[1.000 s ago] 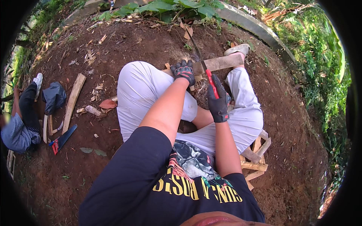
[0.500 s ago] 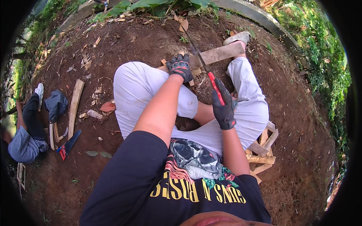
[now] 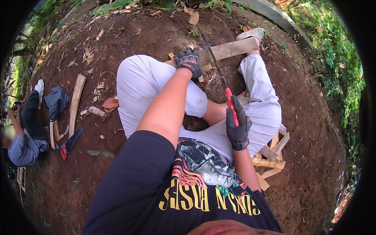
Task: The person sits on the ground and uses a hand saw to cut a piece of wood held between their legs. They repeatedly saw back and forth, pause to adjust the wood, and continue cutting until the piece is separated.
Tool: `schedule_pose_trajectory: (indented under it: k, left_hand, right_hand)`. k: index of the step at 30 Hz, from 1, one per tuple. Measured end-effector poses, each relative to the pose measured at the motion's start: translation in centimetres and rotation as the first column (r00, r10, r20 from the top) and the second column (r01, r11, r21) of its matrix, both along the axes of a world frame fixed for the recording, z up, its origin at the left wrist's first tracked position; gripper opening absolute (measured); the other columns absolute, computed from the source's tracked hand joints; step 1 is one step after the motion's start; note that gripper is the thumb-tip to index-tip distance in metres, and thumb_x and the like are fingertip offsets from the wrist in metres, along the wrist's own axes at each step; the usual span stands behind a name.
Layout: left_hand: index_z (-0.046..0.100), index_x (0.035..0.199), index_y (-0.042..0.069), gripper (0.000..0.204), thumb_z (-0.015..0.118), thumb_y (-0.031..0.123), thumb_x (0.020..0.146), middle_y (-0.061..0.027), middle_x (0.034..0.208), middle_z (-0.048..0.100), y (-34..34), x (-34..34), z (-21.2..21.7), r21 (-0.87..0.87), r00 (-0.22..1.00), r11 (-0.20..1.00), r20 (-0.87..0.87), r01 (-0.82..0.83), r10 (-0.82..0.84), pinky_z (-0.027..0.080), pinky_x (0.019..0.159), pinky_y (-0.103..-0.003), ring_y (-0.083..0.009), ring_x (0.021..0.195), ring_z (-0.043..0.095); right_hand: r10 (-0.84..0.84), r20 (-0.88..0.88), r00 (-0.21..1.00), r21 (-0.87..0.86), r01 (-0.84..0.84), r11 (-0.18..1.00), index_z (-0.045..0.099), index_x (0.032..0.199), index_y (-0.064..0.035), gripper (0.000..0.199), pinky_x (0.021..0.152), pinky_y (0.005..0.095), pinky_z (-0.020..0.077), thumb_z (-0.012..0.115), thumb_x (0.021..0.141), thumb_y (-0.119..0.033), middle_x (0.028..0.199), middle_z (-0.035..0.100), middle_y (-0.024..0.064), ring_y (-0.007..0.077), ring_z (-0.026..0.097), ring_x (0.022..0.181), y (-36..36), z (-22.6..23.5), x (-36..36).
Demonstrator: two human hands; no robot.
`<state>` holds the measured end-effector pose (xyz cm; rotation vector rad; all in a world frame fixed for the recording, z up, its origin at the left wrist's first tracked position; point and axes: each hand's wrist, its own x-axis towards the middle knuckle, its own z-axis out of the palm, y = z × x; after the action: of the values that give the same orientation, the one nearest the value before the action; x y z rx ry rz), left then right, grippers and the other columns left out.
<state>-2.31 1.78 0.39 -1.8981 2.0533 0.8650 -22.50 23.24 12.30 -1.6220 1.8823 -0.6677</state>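
A handsaw with a red-edged handle [image 3: 232, 106] is in my right hand [image 3: 238, 127], whose black-gloved fingers are wrapped round the grip. Its thin dark blade slants up and to the left across a weathered wooden plank [image 3: 235, 49]. My left hand [image 3: 188, 62], in a black glove with red trim, holds the plank down left of the blade. The plank's right end lies by my outstretched foot in a light shoe [image 3: 250, 34]. Small wood pieces lie beneath the plank near my left hand. Whether the teeth are in a cut is too small to tell.
Cut wood pieces [image 3: 272, 162] lie heaped beside my right thigh. At left are a long board [image 3: 77, 102], another saw [image 3: 71, 143] with a red handle, and a dark cloth [image 3: 57, 102]. Another person [image 3: 28, 145] sits at the far left. A concrete curb [image 3: 270, 15] runs behind.
My right hand has drawn the saw back toward my body and slightly right. My left hand stays on the plank. The other person's raised arm now shows more.
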Motion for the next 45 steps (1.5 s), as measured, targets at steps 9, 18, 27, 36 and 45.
schedule_pose_trajectory:
  k: [9,18,27,36,45]
  left_hand:
    - [0.038,0.160,0.014,0.093,0.078,0.033,0.078,-0.0176,0.158,0.044,-0.3,-0.1,0.0,-0.015,1.000,1.000,-0.024,-0.003,0.003,0.035,0.122,-0.065,-0.0433,0.149,0.043]
    - [0.040,0.158,0.014,0.089,0.077,0.032,0.079,-0.0179,0.158,0.043,0.2,0.5,-0.6,-0.038,0.999,0.999,-0.044,-0.030,0.028,0.034,0.122,-0.065,-0.0437,0.149,0.042]
    - [0.040,0.158,0.014,0.092,0.080,0.034,0.077,-0.0163,0.155,0.047,-0.1,0.5,-0.5,-0.019,1.000,1.000,-0.027,-0.012,0.012,0.036,0.122,-0.063,-0.0417,0.147,0.045]
    - [0.038,0.161,0.013,0.094,0.078,0.031,0.077,-0.0173,0.157,0.045,-0.4,-0.1,-0.5,-0.025,0.999,1.000,-0.049,0.000,-0.001,0.035,0.122,-0.064,-0.0442,0.149,0.041]
    - [0.040,0.159,0.013,0.092,0.077,0.031,0.078,-0.0178,0.156,0.046,-0.3,0.5,-0.8,-0.047,0.999,0.999,-0.039,-0.014,0.012,0.035,0.121,-0.065,-0.0439,0.148,0.043]
  right_hand:
    - [0.086,0.089,0.992,-0.160,-0.071,0.985,0.067,0.147,-0.0145,0.044,0.109,0.0478,0.0529,0.067,0.103,-0.015,0.134,0.076,0.0162,0.0360,0.071,0.126,-10.3,-5.8,1.9]
    - [0.073,-0.126,0.989,-0.139,-0.091,0.986,0.067,0.148,-0.0076,0.045,0.113,0.0433,0.0502,0.067,0.104,-0.016,0.137,0.074,0.0190,0.0326,0.071,0.129,-3.6,-5.0,-1.3]
    - [0.091,-0.061,0.994,-0.103,-0.097,0.990,0.064,0.151,-0.0132,0.047,0.124,0.0531,0.0353,0.064,0.104,-0.015,0.144,0.071,0.0138,0.0360,0.064,0.136,-6.2,-6.4,0.3]
    - [0.095,0.042,0.995,-0.177,-0.086,0.980,0.065,0.150,-0.0103,0.046,0.103,0.0425,0.0567,0.067,0.105,-0.018,0.143,0.070,0.0199,0.0369,0.071,0.126,-9.4,-7.9,1.6]
    - [0.118,-0.189,0.975,-0.177,-0.152,0.972,0.065,0.150,-0.0131,0.047,0.120,0.0515,0.0424,0.066,0.104,-0.019,0.143,0.070,0.0180,0.0389,0.067,0.131,-5.8,-6.8,-0.5]
